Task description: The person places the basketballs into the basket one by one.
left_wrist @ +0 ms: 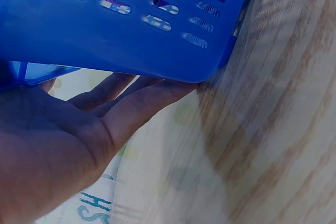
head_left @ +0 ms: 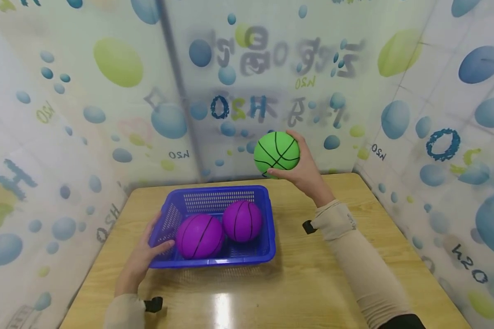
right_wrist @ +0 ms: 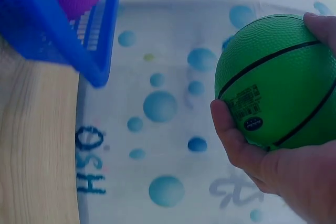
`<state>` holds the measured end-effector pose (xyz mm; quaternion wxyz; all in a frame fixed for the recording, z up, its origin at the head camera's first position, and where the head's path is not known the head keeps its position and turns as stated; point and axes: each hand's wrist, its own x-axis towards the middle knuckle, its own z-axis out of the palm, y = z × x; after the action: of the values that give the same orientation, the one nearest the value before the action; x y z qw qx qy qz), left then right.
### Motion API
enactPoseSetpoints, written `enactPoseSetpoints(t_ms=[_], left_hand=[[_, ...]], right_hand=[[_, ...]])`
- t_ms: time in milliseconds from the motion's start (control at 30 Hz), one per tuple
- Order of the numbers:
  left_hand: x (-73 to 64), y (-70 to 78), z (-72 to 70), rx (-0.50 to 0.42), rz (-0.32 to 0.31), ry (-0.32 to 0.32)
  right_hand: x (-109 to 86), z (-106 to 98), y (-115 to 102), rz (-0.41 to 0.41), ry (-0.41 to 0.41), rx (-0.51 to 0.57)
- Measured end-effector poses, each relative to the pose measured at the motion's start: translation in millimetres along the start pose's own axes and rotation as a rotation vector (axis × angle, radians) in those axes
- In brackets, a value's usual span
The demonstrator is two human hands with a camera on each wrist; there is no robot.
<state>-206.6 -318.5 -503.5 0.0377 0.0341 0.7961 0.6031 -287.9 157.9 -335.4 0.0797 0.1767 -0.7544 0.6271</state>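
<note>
My right hand point(head_left: 303, 172) holds a green basketball-patterned ball point(head_left: 276, 153) above the back of the table, with thumb and fingers spread around it. In the right wrist view, a small printed label shows on the green ball point(right_wrist: 283, 72). On the left, my left hand point(head_left: 137, 260) grips the end of a blue plastic basket point(head_left: 214, 262), thumb over the rim and fingers along the outside. Two purple balls with black lines lie in the basket: a left one point(head_left: 200, 236) and a right one point(head_left: 243, 221). Part of the left fingers is hidden behind the basket wall point(left_wrist: 105, 40).
The light wooden table point(head_left: 325, 283) carries the basket left of its middle. A white curtain point(head_left: 238, 137) printed with blue and green bubbles stands behind the table's far edge and along both sides. Black straps point(head_left: 309, 227) hang at the wrists.
</note>
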Motion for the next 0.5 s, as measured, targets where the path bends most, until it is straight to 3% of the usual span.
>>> enactPoseSetpoints(t_ms=[300, 500], left_hand=[[0.3, 0.2, -1.7, 0.019, -0.015, 0.001], [0.7, 0.2, -1.9, 0.023, -0.021, 0.003]], right_hand=[[7.9, 50.7, -17.3, -0.051, -0.097, -0.031], [16.5, 84.2, -10.7, -0.086, -0.155, -0.038]])
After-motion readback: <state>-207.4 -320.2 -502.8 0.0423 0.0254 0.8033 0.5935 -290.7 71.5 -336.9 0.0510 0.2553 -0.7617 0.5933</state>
